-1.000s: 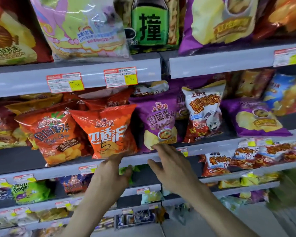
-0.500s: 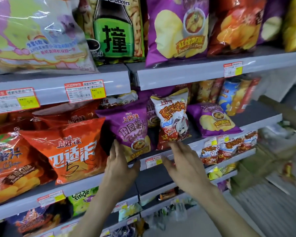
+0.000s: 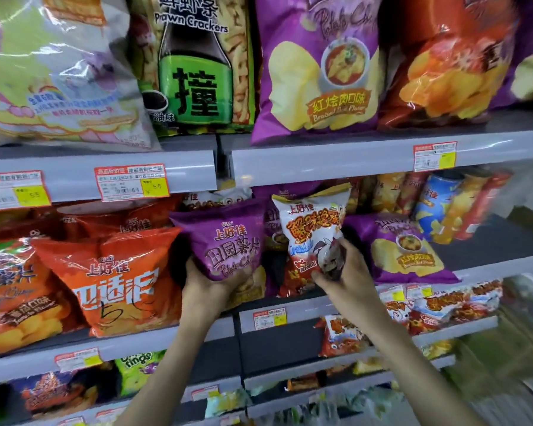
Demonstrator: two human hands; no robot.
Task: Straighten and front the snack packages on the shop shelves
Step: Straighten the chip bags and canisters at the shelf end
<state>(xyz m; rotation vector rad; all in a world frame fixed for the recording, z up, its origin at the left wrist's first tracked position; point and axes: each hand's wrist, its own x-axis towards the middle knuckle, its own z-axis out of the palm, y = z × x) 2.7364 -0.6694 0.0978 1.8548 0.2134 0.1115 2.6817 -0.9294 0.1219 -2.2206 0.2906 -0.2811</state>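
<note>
The purple potato chip bag (image 3: 228, 241) is gripped at its lower end by the left hand (image 3: 210, 287), fingers curled round its bottom, at the front edge of the middle shelf (image 3: 490, 244). Just beside it, the white-and-red snack bag (image 3: 313, 232) is held upright, its lower right corner pinched by the right hand (image 3: 345, 272). An orange bag (image 3: 117, 281) is stood to the left, and another purple bag (image 3: 403, 250) is leaned back to the right.

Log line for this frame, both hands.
phase: fronting snacks | left hand: grips purple chip bag at bottom | right hand: grips white-red snack bag at lower corner
</note>
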